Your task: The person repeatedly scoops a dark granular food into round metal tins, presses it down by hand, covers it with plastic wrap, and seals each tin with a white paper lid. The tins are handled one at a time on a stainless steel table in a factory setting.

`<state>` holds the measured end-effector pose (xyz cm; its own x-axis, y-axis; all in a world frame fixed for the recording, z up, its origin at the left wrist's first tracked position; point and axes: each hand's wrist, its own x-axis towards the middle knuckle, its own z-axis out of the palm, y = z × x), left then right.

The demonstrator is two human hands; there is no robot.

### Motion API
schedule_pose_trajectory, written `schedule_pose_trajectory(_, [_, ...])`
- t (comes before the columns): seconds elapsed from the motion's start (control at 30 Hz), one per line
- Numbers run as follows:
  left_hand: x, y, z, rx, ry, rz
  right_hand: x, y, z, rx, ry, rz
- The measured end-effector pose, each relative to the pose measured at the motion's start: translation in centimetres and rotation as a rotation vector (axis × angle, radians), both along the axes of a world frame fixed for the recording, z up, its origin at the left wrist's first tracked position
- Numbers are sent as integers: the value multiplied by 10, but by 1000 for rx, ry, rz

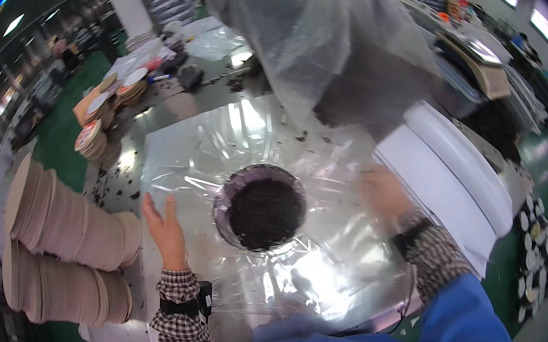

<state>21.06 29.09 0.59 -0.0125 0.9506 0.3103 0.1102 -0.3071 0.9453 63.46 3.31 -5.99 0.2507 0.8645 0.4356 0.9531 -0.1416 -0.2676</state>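
A round opening (pixel 221 199) sits in the middle of the table, filled with dark, crumbly leaf-like material (pixel 266 213). Clear shiny plastic film (pixel 206 162) spreads around it, wrinkled and glossy. My left hand (pixel 168 232) hovers over the film's left side, fingers spread and holding nothing that I can see. To the right of the opening, my right hand (pixel 385 196) is smeared by motion near the white sheets (pixel 424 184); its fingers cannot be made out. Both forearms wear checked sleeves with black wrist straps.
Two leaning stacks of round tan discs (pixel 73 221) stand at the left. A big translucent plastic bag (pixel 304 43) covers the far side. Smaller disc stacks (pixel 91 139) sit at the far left edge, with dark crumbs nearby. A plastic bin (pixel 455 84) stands at the far right.
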Motion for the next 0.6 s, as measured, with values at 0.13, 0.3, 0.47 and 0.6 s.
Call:
schedule_pose_trajectory(0.13, [3, -10, 26, -138, 277, -37, -4, 35, 92, 302, 524, 123])
schedule_pose_trajectory(0.3, [23, 22, 20, 268, 365, -90, -187, 130, 64, -393, 61, 771])
schedule_pose_trajectory(0.47, [-48, 83, -7, 64, 843, 120, -200, 126, 50, -676, -8, 634])
schedule_pose_trajectory(0.6, [19, 15, 65, 1033, 781, 313, -158, 114, 67, -436, 394, 788])
